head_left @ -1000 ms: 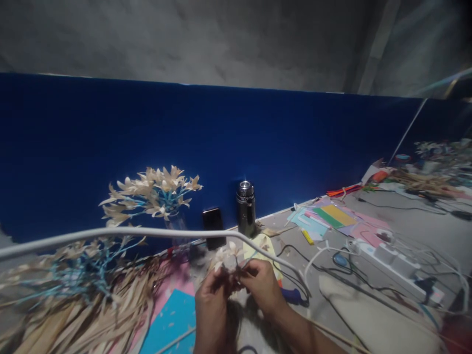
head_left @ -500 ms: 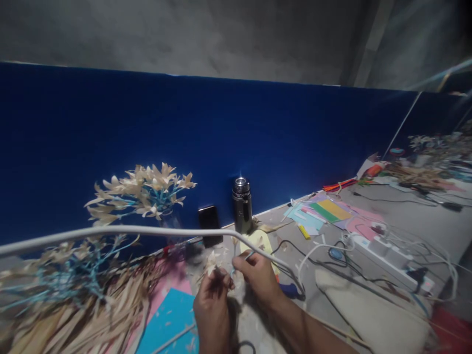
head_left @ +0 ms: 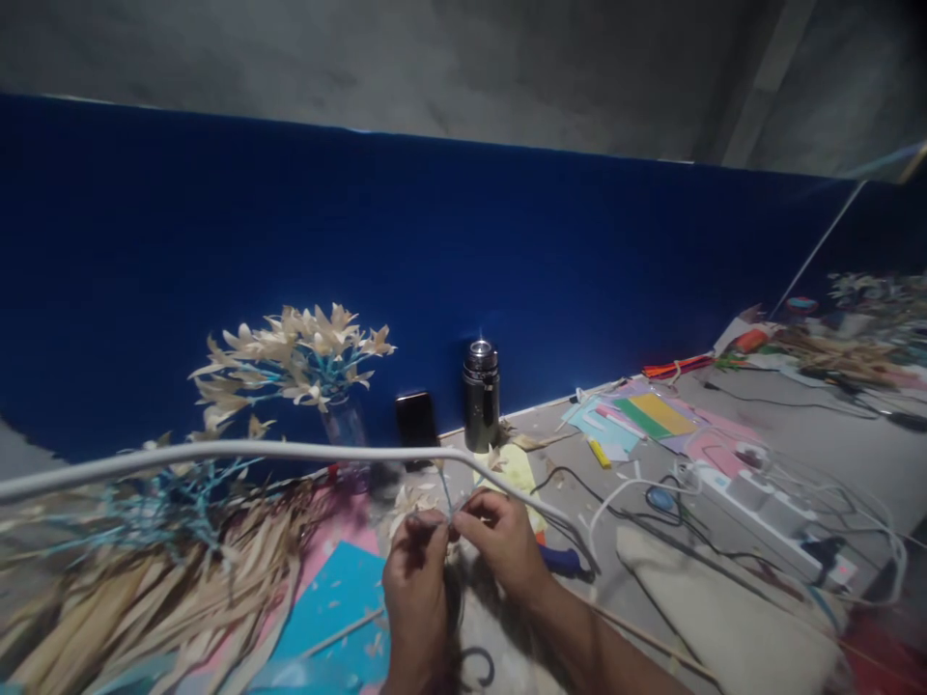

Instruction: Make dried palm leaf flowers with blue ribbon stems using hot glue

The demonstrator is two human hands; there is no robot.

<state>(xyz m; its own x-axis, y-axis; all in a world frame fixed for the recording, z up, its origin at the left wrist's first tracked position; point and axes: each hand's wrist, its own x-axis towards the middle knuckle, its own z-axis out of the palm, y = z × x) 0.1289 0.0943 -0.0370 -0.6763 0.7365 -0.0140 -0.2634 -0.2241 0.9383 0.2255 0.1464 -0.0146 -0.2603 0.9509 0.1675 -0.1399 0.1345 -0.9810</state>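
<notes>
Close together at lower centre, my left hand [head_left: 414, 589] and my right hand [head_left: 505, 542] meet fingertip to fingertip on a thin light-blue flower stem [head_left: 447, 494]. Both are closed in a pinch. The stem rises between the fingertips, and its lower part is hidden by the fingers. Just beyond my left fingers sits a cream dried-leaf flower [head_left: 409, 500]; whether it joins the stem I cannot tell. Left of the hands, a bunch of similar cream flowers [head_left: 300, 357] on blue stems stands in a clear vase [head_left: 343, 422].
A white tube [head_left: 290, 450] crosses in front of the view. Behind the hands stand a thermos [head_left: 482, 401] and a phone [head_left: 415, 421]. Dried leaf strips [head_left: 166, 589] and blue paper [head_left: 325, 603] lie left; a power strip [head_left: 774, 521], cables and a pale bag [head_left: 716, 608] lie right.
My right hand has come against the left, so the fingertips now meet on the stem. The stem stands more upright between them. The view has shifted slightly.
</notes>
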